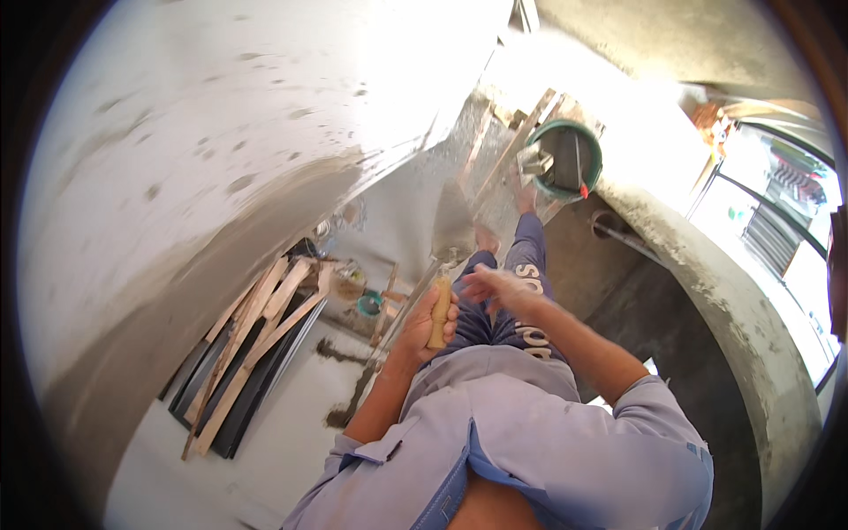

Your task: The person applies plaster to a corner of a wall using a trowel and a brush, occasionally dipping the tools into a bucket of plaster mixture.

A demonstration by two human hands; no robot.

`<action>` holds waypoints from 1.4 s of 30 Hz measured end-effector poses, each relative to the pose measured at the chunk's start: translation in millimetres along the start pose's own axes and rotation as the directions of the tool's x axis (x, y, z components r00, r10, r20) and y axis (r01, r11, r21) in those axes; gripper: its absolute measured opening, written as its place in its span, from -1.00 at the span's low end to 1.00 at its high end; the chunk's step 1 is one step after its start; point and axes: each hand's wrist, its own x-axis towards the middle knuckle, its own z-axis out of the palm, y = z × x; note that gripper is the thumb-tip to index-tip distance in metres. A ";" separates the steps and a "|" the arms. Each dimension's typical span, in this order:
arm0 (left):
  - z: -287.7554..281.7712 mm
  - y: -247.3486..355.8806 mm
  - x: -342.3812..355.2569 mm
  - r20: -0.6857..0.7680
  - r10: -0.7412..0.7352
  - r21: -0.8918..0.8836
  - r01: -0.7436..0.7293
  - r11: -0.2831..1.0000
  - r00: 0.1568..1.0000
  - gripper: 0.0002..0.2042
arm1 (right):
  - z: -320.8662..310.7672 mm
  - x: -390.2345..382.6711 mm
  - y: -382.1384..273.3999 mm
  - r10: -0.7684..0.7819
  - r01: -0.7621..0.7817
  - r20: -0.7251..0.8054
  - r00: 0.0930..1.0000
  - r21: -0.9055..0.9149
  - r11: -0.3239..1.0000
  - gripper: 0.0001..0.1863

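My left hand [430,320] is closed around the pale wooden handle of a trowel [440,311]. The trowel's grey blade [454,215] points away from me, blurring into the grey floor behind it. Just to the right of the handle hovers my right hand [502,290], fingers stretched out and slightly smeared, holding nothing that I can see. Beyond my feet stands a green bucket [597,157] with a dark inside. A boxy, pale metal piece [533,162] rests at its left rim, and a thin rod with a red end [583,189] leans in it.
On the left rises a white wall [221,115] with a smeared grey lower band. Wooden strips [256,353] lie over dark panels beside it. A small teal container [369,303] sits near scraps. To the right, a rough curved ledge [707,265] borders a dark lower area [680,353].
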 end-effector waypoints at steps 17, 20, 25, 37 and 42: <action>-99.5 -5.4 -88.9 0.197 0.657 0.962 -0.272 0.013 0.727 -0.53 | 173.8 -198.7 -151.0 -0.853 0.848 0.239 0.464 -0.398 0.351 -0.78; -172.1 -12.6 -67.9 0.013 0.698 0.985 -0.128 0.114 0.716 -0.53 | 217.3 -229.5 -198.3 -0.811 0.763 0.528 0.251 -0.623 -0.170 -0.75; -338.6 -44.7 22.8 0.034 0.640 0.975 -0.166 0.149 0.768 -0.52 | 307.9 -261.5 -263.9 -0.649 0.588 0.757 0.069 -0.557 -0.587 -0.75; -220.7 -43.3 16.2 -0.306 0.641 0.684 -0.306 0.662 0.704 -0.44 | 201.0 -186.9 -390.5 -0.808 0.675 0.576 -0.123 -0.548 -0.494 -0.65; -193.6 -73.0 49.7 -0.328 0.686 0.635 -0.386 0.670 0.650 -0.40 | 81.9 -127.9 -306.6 -0.982 0.732 0.108 0.152 -0.680 0.038 -0.71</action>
